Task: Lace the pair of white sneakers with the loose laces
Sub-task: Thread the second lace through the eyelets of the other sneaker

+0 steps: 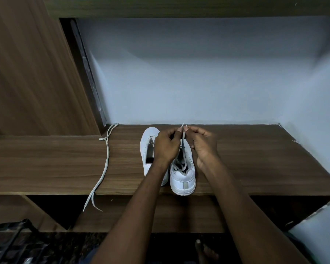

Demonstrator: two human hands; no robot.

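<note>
— Where are the white sneakers?
— Side by side on the wooden surface (pixel 236 159): left sneaker (pixel 148 147) unlaced, right sneaker (pixel 183 178) partly laced.
— The hands?
— Left hand (pixel 166 144) and right hand (pixel 203 143) each pinch an end of its lace (pixel 183 138), raised close together. A loose lace (pixel 106 159) lies well left, hanging off the edge.

Wooden shelf (pixel 255 159) spans middle of frame, brown grain. Pale wall (pixel 198 73) behind it. Wooden side panel (pixel 27 63) at upper left. Second wooden board (pixel 179 6) across top edge. Dark metal rack (pixel 10 242) at lower left corner. Bare foot (pixel 206 250) at bottom centre, on dark floor.
</note>
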